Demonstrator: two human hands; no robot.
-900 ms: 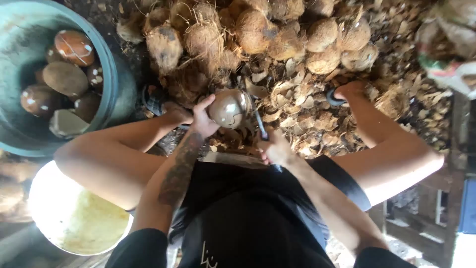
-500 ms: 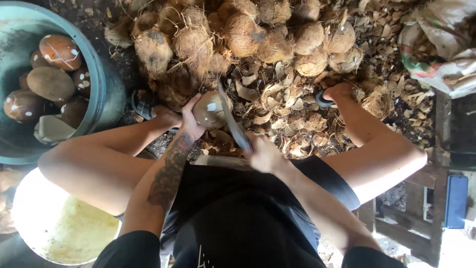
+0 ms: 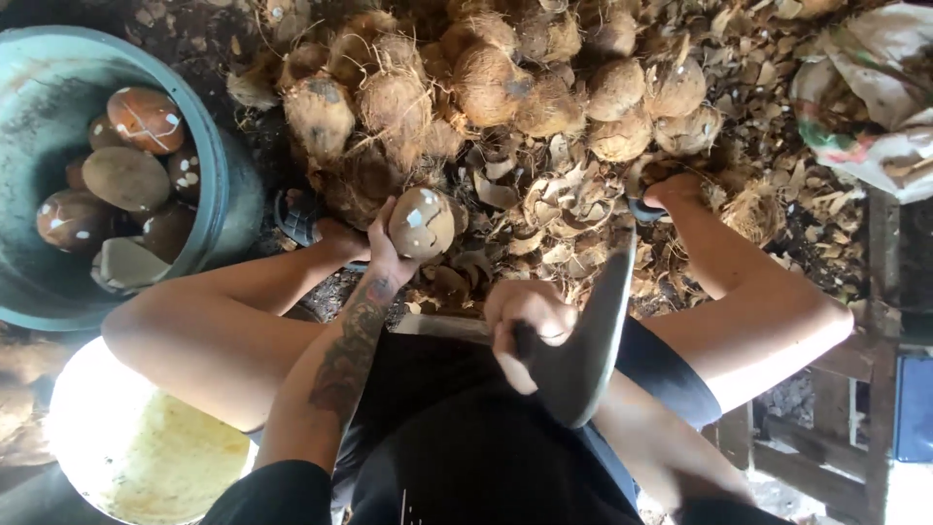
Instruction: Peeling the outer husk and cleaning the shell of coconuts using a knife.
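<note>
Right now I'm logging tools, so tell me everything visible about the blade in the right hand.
The blade is broad, flat, dark grey, metal by its look, widest near the handle and narrowing to its far tip. The right hand grips its dark handle. It is raised, tip pointing away from the body, over the black shorts and husk scraps. It is apart from the coconut in the left hand.

The dirt floor (image 3: 807, 243) was strewn with husk scraps (image 3: 544, 204). Unhusked coconuts (image 3: 505, 78) were heaped at the far side. Wooden slats (image 3: 880, 292) were seen at right, daylight below them.
</note>
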